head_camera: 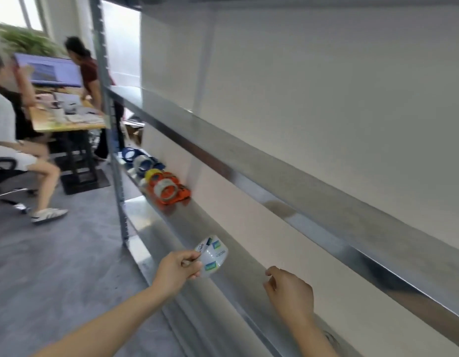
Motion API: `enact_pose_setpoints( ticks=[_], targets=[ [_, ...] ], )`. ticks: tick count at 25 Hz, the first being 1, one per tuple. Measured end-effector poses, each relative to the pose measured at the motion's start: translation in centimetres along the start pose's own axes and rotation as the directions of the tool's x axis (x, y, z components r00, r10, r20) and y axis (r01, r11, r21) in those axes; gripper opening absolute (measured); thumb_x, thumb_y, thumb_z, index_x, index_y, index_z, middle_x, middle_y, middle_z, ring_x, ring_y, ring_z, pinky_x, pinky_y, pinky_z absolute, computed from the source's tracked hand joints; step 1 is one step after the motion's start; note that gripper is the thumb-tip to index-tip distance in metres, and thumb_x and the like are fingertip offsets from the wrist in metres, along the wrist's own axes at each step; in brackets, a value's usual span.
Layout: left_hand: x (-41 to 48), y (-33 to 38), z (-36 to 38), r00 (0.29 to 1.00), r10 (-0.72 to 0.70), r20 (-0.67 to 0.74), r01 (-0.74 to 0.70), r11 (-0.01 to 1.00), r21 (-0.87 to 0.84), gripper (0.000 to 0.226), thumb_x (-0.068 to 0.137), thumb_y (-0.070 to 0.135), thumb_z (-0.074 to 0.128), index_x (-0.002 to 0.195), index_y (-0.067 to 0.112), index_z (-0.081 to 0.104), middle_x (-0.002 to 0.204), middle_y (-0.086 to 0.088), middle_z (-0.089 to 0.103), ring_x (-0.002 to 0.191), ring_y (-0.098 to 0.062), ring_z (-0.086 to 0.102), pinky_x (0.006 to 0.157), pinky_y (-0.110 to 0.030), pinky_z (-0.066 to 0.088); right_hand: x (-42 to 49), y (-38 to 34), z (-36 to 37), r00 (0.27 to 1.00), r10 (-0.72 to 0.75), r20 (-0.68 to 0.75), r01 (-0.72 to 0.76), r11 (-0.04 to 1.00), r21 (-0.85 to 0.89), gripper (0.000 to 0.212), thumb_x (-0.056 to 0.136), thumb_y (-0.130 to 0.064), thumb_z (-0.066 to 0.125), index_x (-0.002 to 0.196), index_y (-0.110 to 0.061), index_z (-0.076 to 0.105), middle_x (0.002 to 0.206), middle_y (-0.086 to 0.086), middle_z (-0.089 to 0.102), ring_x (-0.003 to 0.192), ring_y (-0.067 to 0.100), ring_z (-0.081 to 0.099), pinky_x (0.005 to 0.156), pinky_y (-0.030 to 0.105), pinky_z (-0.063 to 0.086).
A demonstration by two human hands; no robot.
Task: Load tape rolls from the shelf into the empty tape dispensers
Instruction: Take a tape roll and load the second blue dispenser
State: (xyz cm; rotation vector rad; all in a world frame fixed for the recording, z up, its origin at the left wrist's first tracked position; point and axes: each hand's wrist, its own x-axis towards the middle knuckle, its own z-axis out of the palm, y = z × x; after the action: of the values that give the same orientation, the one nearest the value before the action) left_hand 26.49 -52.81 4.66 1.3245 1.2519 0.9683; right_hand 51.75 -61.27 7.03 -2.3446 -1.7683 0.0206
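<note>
Grey metal shelving [287,181] fills your view, and an office desk with people at it sits off beyond the upright post. Your left hand [178,270] is clamped on a wrapped tape roll [213,256], thumb on the near face and fingers on the rim, so the roll juts out past your knuckles toward the shelf wall. Your right hand [291,292] is beside that grip and a little nearer to you, loosely curled with nothing in it, hovering over the lower shelf.

Well beyond the held roll, along the same shelf, lie the dispensers: an orange one [173,193] nearest the grip, with a roll already sitting in it as far as you can tell, then the blue ones [139,159] behind it. Blur hides which of them is empty.

Your hold is a pinch on slick wrapping, so the roll could slip as you carry it over. You may also pick a dispenser that is already loaded; check first. The wrapper probably has to come off before seating, and the dispensers' cutter edges could nick your fingers.
</note>
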Motion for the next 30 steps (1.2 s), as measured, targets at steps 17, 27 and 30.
enact_pose_setpoints(
  ticks=[17, 27, 30],
  targets=[
    [20.4, -0.2, -27.8, 0.962, -0.071, -0.262, 0.052, 0.996, -0.078, 0.014, 0.090, -0.004, 0.061, 0.101, -0.006, 0.069, 0.080, -0.011, 0.062, 0.055, -0.009, 0.056, 0.052, -0.014, 0.048, 24.3, -30.4, 7.8, 0.948, -0.264, 0.181, 0.219, 0.947, 0.235, 0.031, 0.086, -0.049, 0.058, 0.116, -0.044, 0.057, 0.103, -0.022, 0.069, 0.101, 0.001, 0.063, 0.078, 0.018, 0.041],
    [29.6, 0.8, -33.1, 0.957, -0.069, -0.280, 0.047, 0.995, -0.085, 0.013, 0.089, 0.006, 0.063, 0.093, 0.010, 0.075, 0.071, 0.002, 0.067, 0.061, -0.009, 0.061, 0.059, -0.016, 0.051, 32.9, -42.9, 11.7, 0.917, -0.358, 0.178, 0.261, 0.873, 0.411, 0.017, 0.081, -0.047, 0.064, 0.097, -0.044, 0.061, 0.073, -0.022, 0.064, 0.073, -0.005, 0.058, 0.062, 0.017, 0.043],
    [32.6, 0.7, -34.4, 0.957, -0.093, -0.273, 0.066, 0.992, -0.107, 0.014, 0.090, 0.005, 0.062, 0.092, 0.011, 0.075, 0.074, 0.000, 0.069, 0.064, -0.011, 0.063, 0.064, -0.021, 0.056, 36.0, -45.8, 13.2, 0.899, -0.396, 0.186, 0.246, 0.809, 0.534, 0.015, 0.079, -0.040, 0.069, 0.092, -0.044, 0.062, 0.079, -0.020, 0.068, 0.077, -0.005, 0.062, 0.071, 0.022, 0.052]
  ],
)
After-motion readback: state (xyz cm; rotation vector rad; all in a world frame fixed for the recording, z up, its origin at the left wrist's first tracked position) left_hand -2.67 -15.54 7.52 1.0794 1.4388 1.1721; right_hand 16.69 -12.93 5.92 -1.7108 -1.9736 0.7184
